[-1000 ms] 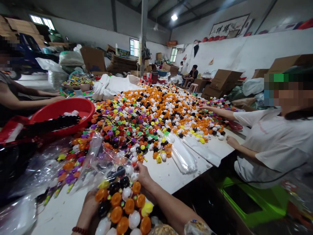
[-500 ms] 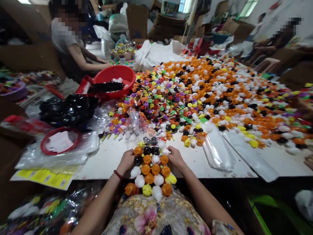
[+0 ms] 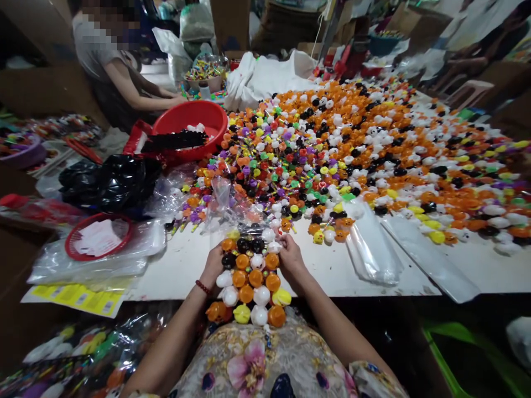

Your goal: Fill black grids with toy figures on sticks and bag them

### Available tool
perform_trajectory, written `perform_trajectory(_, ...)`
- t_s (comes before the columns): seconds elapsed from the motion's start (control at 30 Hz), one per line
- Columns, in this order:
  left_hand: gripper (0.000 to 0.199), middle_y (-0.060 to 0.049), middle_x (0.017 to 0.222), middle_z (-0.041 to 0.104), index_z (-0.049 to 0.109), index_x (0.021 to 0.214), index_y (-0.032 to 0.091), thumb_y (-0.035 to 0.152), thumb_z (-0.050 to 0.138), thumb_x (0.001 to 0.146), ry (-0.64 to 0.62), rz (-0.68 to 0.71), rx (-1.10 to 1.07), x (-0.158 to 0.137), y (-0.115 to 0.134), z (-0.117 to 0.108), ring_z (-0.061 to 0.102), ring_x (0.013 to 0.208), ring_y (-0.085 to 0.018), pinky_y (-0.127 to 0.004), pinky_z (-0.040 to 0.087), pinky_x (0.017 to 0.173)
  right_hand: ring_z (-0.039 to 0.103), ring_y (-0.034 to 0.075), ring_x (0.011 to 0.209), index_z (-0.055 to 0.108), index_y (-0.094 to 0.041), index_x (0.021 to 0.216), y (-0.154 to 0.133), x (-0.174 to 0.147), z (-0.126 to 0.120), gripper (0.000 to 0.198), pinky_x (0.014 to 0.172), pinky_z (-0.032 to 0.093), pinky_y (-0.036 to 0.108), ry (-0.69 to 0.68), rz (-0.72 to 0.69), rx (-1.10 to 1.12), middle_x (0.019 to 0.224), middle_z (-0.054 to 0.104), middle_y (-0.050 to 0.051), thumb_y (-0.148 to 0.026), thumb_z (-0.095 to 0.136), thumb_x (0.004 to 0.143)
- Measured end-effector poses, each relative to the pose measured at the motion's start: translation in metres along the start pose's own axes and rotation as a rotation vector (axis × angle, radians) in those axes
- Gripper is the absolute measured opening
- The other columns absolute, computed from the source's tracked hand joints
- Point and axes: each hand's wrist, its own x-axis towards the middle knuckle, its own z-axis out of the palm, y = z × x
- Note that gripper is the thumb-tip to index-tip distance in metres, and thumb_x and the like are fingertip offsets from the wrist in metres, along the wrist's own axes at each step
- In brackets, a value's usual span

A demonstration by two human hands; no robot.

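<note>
At the table's front edge, against my floral clothing, is a bundle of small plastic toys (image 3: 249,279) in orange, white, black and yellow. Some are shaped like pumpkins, others like skulls. My left hand (image 3: 214,262) curls against its left side, and my right hand (image 3: 290,254) closes on its upper right. Most of my fingertips are hidden by the toys. Just beyond the bundle, a crumpled clear plastic bag (image 3: 226,200) lies towards the pile; whether it encloses the toys I cannot tell. A large heap of similar toys (image 3: 344,132) spreads over the white table (image 3: 315,271).
Flat clear bags (image 3: 373,249) lie to the right. On the left are a red basket (image 3: 71,246) with paper slips, a black plastic bag (image 3: 112,179) and a big red basin (image 3: 219,130). Another person (image 3: 110,72) works at the far left. A green crate (image 3: 442,359) stands below, right.
The view has tilted down and shifted slightly. Both hands stay at the sides of the toy bundle, with the right hand's fingers drawn in a little closer to it.
</note>
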Motion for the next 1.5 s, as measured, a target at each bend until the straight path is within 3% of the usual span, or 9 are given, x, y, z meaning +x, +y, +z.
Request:
perform_trajectory(0.27, 0.025, -0.003, 0.073, 0.073, 0.066, 0.067, 0.017, 0.037, 0.058, 0.053, -0.013, -0.075, -0.086, 0.003, -0.004, 0.004, 0.063, 0.074, -0.022, -0.031, 0.050, 0.071, 0.046, 0.012, 0.042, 0.051, -0.023, 0.069, -0.016, 0.003, -0.005, 0.019, 0.043, 0.035, 0.021, -0.089, 0.169, -0.105, 0.045, 0.050, -0.006, -0.035, 0.047, 0.083)
perform_trajectory(0.6, 0.035, -0.006, 0.082, 0.075, 0.074, 0.082, 0.015, 0.040, 0.062, 0.061, -0.127, -0.106, -0.001, -0.008, 0.000, -0.011, 0.065, 0.079, -0.023, -0.030, 0.052, 0.070, 0.049, 0.013, 0.053, 0.055, -0.021, 0.052, -0.011, -0.009, -0.028, 0.023, 0.054, 0.033, 0.023, -0.286, 0.053, -0.420, 0.049, 0.056, -0.002, -0.018, 0.058, 0.075)
perform_trajectory(0.73, 0.031, -0.007, 0.079, 0.072, 0.070, 0.070, 0.015, 0.043, 0.062, 0.063, -0.233, -0.058, 0.093, -0.007, -0.003, -0.017, 0.064, 0.078, -0.022, -0.031, 0.052, 0.072, 0.056, 0.017, 0.069, 0.066, -0.020, 0.075, -0.009, -0.015, -0.037, 0.014, 0.068, 0.039, 0.027, -0.231, -0.125, -0.571, 0.073, 0.066, 0.003, -0.019, 0.053, 0.081)
perform_trajectory(0.83, 0.034, -0.008, 0.087, 0.071, 0.069, 0.077, 0.015, 0.046, 0.062, 0.064, -0.291, -0.024, 0.174, -0.004, 0.002, -0.029, 0.064, 0.082, -0.023, -0.035, 0.053, 0.078, 0.058, 0.019, 0.091, 0.066, -0.019, 0.105, -0.008, -0.010, -0.034, 0.030, 0.083, 0.043, 0.030, -0.144, -0.265, -0.473, 0.101, 0.068, 0.007, -0.014, 0.055, 0.077)
perform_trajectory(0.93, 0.042, -0.009, 0.105, 0.068, 0.064, 0.099, 0.017, 0.044, 0.060, 0.067, -0.159, 0.131, 0.272, 0.001, 0.018, -0.048, 0.063, 0.096, -0.024, -0.039, 0.053, 0.087, 0.058, 0.020, 0.098, 0.065, -0.018, 0.113, -0.008, -0.001, -0.028, 0.041, 0.089, 0.044, 0.032, -0.172, -0.311, -0.332, 0.107, 0.067, 0.007, -0.010, 0.056, 0.073)
perform_trajectory(1.03, 0.034, -0.010, 0.112, 0.064, 0.059, 0.106, 0.018, 0.037, 0.052, 0.078, 0.124, 0.437, 0.441, 0.005, 0.046, -0.061, 0.059, 0.108, -0.024, -0.041, 0.048, 0.098, 0.060, 0.020, 0.096, 0.068, -0.018, 0.110, -0.008, 0.007, -0.024, 0.040, 0.088, 0.044, 0.031, -0.224, -0.326, -0.277, 0.104, 0.068, 0.005, -0.008, 0.055, 0.074)
perform_trajectory(1.1, 0.030, -0.010, 0.116, 0.064, 0.059, 0.109, 0.019, 0.033, 0.047, 0.086, 0.164, 0.628, 0.540, 0.008, 0.068, -0.058, 0.056, 0.116, -0.023, -0.041, 0.043, 0.104, 0.060, 0.020, 0.096, 0.070, -0.019, 0.107, -0.008, 0.010, -0.022, 0.036, 0.088, 0.044, 0.031, -0.232, -0.342, -0.291, 0.103, 0.069, 0.005, -0.010, 0.056, 0.076)
perform_trajectory(1.33, 0.044, -0.012, 0.137, 0.057, 0.048, 0.138, 0.018, 0.033, 0.035, 0.098, -0.431, 0.920, 0.760, 0.034, 0.111, -0.003, 0.052, 0.126, -0.023, -0.041, 0.039, 0.109, 0.061, 0.022, 0.098, 0.074, -0.024, 0.103, -0.011, 0.018, -0.017, 0.028, 0.089, 0.045, 0.031, -0.238, -0.339, -0.357, 0.104, 0.071, 0.003, -0.018, 0.059, 0.079)
perform_trajectory(1.5, 0.051, -0.012, 0.137, 0.056, 0.036, 0.148, 0.023, 0.032, 0.040, 0.098, -0.592, 0.961, 0.848, 0.050, 0.110, 0.017, 0.053, 0.123, -0.024, -0.042, 0.042, 0.104, 0.062, 0.021, 0.092, 0.074, -0.024, 0.100, -0.022, 0.022, -0.019, 0.028, 0.085, 0.045, 0.029, -0.297, -0.339, -0.407, 0.104, 0.072, 0.003, -0.017, 0.060, 0.077)
